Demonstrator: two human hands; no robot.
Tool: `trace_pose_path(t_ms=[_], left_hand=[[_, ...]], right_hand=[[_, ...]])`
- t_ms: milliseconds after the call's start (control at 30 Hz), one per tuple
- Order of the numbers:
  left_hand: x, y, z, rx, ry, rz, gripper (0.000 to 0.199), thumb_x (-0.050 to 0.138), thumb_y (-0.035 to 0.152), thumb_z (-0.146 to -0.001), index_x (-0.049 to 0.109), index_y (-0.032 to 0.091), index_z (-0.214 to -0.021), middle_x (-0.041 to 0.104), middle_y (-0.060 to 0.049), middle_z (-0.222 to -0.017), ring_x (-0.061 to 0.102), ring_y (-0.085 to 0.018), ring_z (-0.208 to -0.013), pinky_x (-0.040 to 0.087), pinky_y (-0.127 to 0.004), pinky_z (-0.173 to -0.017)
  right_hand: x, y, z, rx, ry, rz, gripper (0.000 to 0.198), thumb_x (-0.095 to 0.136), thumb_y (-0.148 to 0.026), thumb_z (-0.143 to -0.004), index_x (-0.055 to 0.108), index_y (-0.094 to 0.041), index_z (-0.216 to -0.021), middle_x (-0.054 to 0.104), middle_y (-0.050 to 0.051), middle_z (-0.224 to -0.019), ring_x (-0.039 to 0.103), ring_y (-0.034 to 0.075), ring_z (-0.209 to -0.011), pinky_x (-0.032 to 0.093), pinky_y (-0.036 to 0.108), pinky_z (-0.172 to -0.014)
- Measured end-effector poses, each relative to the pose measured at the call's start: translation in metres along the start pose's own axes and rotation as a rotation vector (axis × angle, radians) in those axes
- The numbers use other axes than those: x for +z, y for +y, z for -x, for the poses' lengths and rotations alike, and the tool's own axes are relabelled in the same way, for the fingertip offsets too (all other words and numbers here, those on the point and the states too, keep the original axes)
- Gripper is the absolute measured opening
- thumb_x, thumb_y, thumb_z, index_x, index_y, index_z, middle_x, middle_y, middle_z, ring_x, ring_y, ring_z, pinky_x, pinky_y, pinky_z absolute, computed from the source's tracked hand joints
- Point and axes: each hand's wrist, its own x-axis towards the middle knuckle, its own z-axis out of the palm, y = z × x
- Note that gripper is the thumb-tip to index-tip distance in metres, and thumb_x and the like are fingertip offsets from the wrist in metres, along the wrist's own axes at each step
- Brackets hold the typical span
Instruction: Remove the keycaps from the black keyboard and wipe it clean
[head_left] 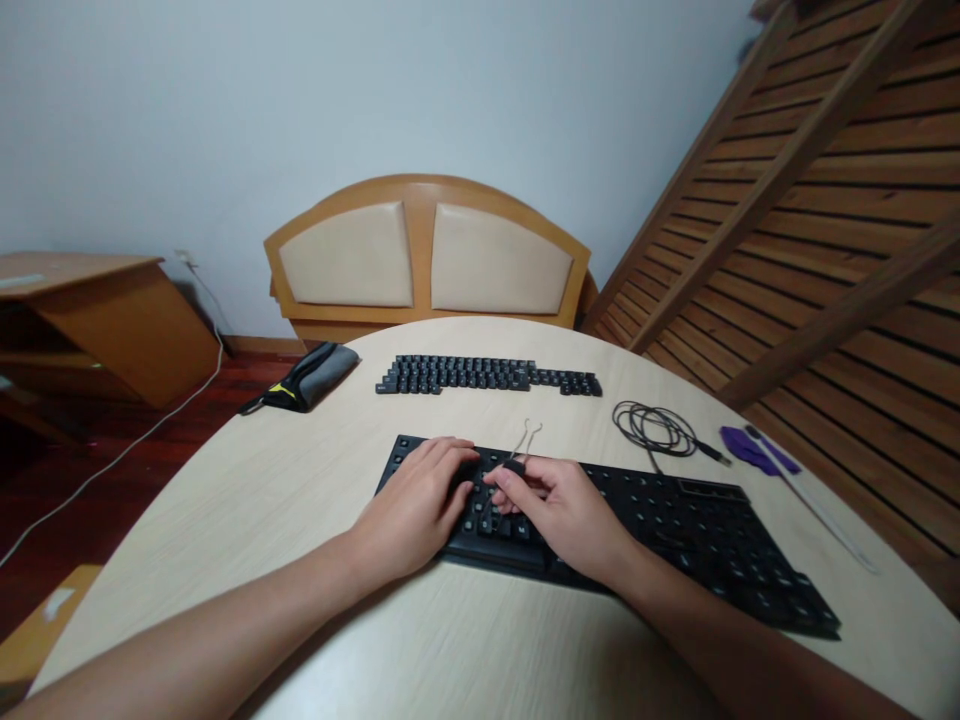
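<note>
A black keyboard (630, 520) lies at a slant in front of me, with many of its keycaps off and the key sockets bare. A few caps remain near its lower middle, below my hands. My left hand (424, 490) rests on the keyboard's left part, fingers curved and thumb apart, with nothing visible in it. Over the middle of the board, my right hand (559, 505) is closed on a wire keycap puller (529, 440), whose two hooked wire ends point up and away from me. A small black piece shows at its fingertips, too small to make out.
Removed black keycaps (465, 373) stand in rows towards the table's far side. A grey-black pouch (307, 378) lies left. To the right are a coiled cable (656, 430), a purple cloth (757, 452) and a thin white-handled brush (821, 515). A headboard (431, 250) stands behind the table.
</note>
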Motion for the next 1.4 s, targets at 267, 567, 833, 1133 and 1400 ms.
trace_pose_path(t_ms=[267, 567, 833, 1133, 1400], left_hand=[[0.0008, -0.0018, 0.0005, 0.003, -0.005, -0.001, 0.026, 0.047, 0.016, -0.097, 0.054, 0.022, -0.121, 0.058, -0.010, -0.130, 0.052, -0.026, -0.125, 0.044, -0.049, -0.107], [-0.0001, -0.0002, 0.0010, 0.007, 0.000, -0.012, 0.022, 0.048, 0.017, -0.098, 0.056, 0.020, -0.118, 0.058, -0.010, -0.131, 0.052, -0.025, -0.125, 0.044, -0.046, -0.108], [-0.0004, 0.0003, 0.0012, 0.000, 0.006, -0.011, 0.021, 0.049, 0.018, -0.098, 0.057, 0.020, -0.117, 0.059, -0.011, -0.130, 0.051, -0.026, -0.127, 0.043, -0.048, -0.109], [0.0010, -0.0002, 0.0032, -0.014, 0.010, -0.014, 0.020, 0.048, 0.019, -0.098, 0.058, 0.022, -0.115, 0.059, -0.010, -0.133, 0.050, -0.027, -0.130, 0.044, -0.051, -0.108], [-0.0002, 0.0009, 0.0027, -0.020, -0.017, -0.024, 0.020, 0.045, 0.022, -0.100, 0.059, 0.021, -0.115, 0.058, -0.010, -0.135, 0.048, -0.027, -0.132, 0.043, -0.050, -0.110]], right_hand=[[-0.0004, -0.0070, 0.0056, -0.229, -0.042, 0.320, 0.034, 0.054, -0.040, -0.096, 0.075, -0.021, -0.078, 0.076, 0.006, -0.085, 0.069, 0.021, -0.081, 0.054, 0.033, -0.079], [0.0011, -0.0040, 0.0077, -0.412, -0.114, 0.418, 0.027, 0.055, -0.033, -0.097, 0.077, -0.020, -0.090, 0.077, 0.007, -0.089, 0.070, 0.020, -0.082, 0.053, 0.031, -0.079], [0.0024, -0.0018, 0.0071, -0.336, -0.012, 0.570, 0.041, 0.049, -0.039, -0.100, 0.072, -0.019, -0.071, 0.073, 0.007, -0.076, 0.067, 0.020, -0.073, 0.049, 0.031, -0.070], [0.0008, -0.0031, 0.0037, -0.168, -0.012, 0.518, 0.041, 0.050, -0.041, -0.099, 0.073, -0.021, -0.072, 0.074, 0.004, -0.073, 0.066, 0.018, -0.064, 0.044, 0.029, -0.061], [-0.0001, 0.0011, -0.0011, 0.005, 0.007, 0.179, 0.040, 0.050, -0.045, -0.097, 0.074, -0.018, -0.079, 0.077, 0.005, -0.076, 0.071, 0.019, -0.070, 0.052, 0.028, -0.061]])
